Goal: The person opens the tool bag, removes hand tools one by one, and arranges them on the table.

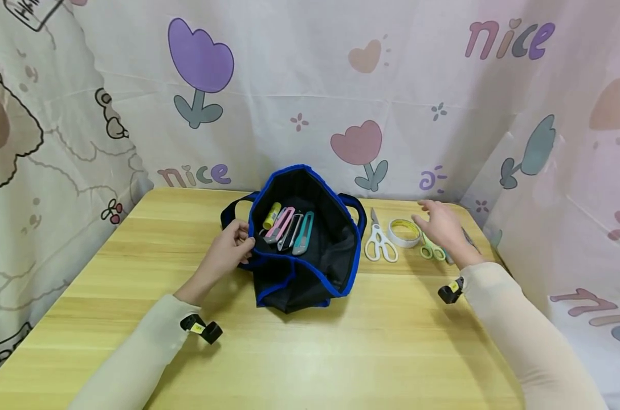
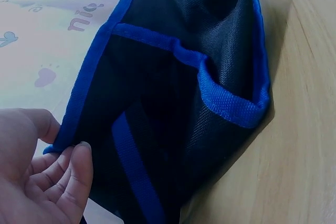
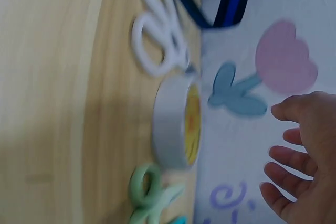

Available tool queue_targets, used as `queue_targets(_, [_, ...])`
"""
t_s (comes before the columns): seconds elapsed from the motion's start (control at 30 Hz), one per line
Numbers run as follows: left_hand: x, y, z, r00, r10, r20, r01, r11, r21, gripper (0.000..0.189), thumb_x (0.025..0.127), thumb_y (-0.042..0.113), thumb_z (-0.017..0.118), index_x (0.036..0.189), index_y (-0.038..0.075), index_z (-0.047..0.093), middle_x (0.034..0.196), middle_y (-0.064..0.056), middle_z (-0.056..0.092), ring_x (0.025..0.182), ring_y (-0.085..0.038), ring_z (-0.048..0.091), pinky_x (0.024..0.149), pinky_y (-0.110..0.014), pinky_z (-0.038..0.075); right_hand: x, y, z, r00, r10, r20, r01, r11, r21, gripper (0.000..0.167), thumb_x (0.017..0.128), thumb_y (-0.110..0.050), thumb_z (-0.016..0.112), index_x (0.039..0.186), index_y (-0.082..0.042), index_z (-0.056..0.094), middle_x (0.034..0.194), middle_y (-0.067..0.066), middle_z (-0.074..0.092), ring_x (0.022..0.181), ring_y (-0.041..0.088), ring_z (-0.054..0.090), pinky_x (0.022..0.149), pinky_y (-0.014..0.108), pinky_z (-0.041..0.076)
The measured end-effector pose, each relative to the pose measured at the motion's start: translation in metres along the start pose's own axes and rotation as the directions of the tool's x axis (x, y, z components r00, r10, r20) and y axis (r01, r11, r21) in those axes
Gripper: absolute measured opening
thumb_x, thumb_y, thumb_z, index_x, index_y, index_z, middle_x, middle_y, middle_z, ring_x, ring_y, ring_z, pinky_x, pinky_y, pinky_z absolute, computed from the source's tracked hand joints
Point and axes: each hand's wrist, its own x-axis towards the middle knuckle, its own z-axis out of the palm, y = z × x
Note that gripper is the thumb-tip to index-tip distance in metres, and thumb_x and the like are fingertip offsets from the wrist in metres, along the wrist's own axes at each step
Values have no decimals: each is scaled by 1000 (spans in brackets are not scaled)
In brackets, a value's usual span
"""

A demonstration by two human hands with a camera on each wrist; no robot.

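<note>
My left hand (image 1: 227,246) pinches the blue-trimmed rim of a black tool bag (image 1: 341,256) at its left side; the left wrist view shows thumb and fingers on that blue edge. Inside the open bag lie a yellow cylinder (image 1: 271,216), a pink utility knife (image 1: 280,225), a dark one (image 1: 289,233) and a teal one (image 1: 304,232). My right hand (image 1: 443,226) hovers with loosely spread fingers, holding nothing. Below and beside it are a roll of tape (image 1: 403,234) and green scissors (image 1: 432,249). White scissors (image 1: 379,244) lie nearer the bag.
The wooden table (image 1: 310,353) meets a printed curtain (image 1: 289,85) behind the bag, with more curtain on both sides. A dark slim object (image 1: 471,240) and a bit of teal show beside the right hand, partly hidden. Bag handles (image 1: 360,212) stick out sideways.
</note>
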Motion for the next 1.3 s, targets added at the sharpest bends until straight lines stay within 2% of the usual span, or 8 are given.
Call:
queue_targets(0.27, [-1, -3, 1, 1000, -15, -1, 15, 1000, -3, 30, 96, 6, 56, 122, -4, 46, 99, -18, 56, 69, -23, 61, 58, -30, 57, 10, -54, 6, 994, -109, 13, 109, 994, 25, 51, 97, -28, 59, 138, 0, 49, 128, 25, 56, 116, 42, 53, 98, 57, 41])
queue_targets(0.47, [2, -4, 6, 1000, -9, 2, 9, 1000, -10, 28, 96, 6, 56, 121, -3, 47, 99, -17, 57, 68, -23, 61, 57, -32, 57, 14, -89, 5, 987, -156, 25, 155, 986, 60, 50, 98, -28, 60, 140, -3, 49, 129, 21, 57, 116, 38, 55, 96, 55, 44])
queue_targets(0.7, [3, -6, 5, 1000, -5, -5, 5, 1000, -18, 27, 96, 5, 56, 119, -3, 47, 97, -17, 57, 68, -23, 61, 56, -31, 56, 19, -130, 6, 977, -211, -2, 208, 961, 180, 50, 97, -31, 61, 140, -7, 51, 125, 17, 61, 112, 35, 59, 92, 52, 48])
queue_targets(0.93, [-1, 2, 2, 1000, -13, -3, 13, 1000, -3, 26, 96, 5, 56, 119, -4, 48, 97, -17, 57, 69, -24, 61, 57, -33, 57, 20, -165, 13, 971, -238, -18, 235, 943, 237, 48, 97, -33, 62, 138, -10, 53, 120, 12, 64, 106, 28, 62, 89, 46, 51])
queue_targets(1.07, [-1, 0, 1, 1000, -11, -5, 11, 1000, -1, 27, 96, 6, 56, 119, -3, 48, 97, -18, 57, 69, -23, 61, 57, -33, 57, 23, -181, 21, 965, -259, -28, 258, 935, 245, 45, 96, -33, 62, 133, -9, 57, 108, 6, 67, 94, 20, 64, 86, 41, 52])
queue_targets(1.17, [-3, 2, 0, 1000, -9, -2, 9, 1000, 3, 29, 96, 7, 57, 121, -3, 47, 98, -17, 58, 69, -23, 61, 57, -33, 57, 27, -190, 28, 966, -260, -9, 253, 933, 254, 44, 96, -34, 62, 131, -8, 59, 101, 3, 68, 88, 17, 64, 83, 38, 52])
queue_targets(1.3, [-4, 4, 0, 1000, -9, 3, 9, 1000, 2, 32, 96, 8, 57, 124, -3, 47, 101, -17, 59, 70, -23, 62, 57, -32, 56, 35, -201, 37, 969, -243, 43, 224, 938, 264, 44, 96, -35, 61, 131, -7, 59, 101, 4, 68, 89, 18, 63, 82, 37, 52])
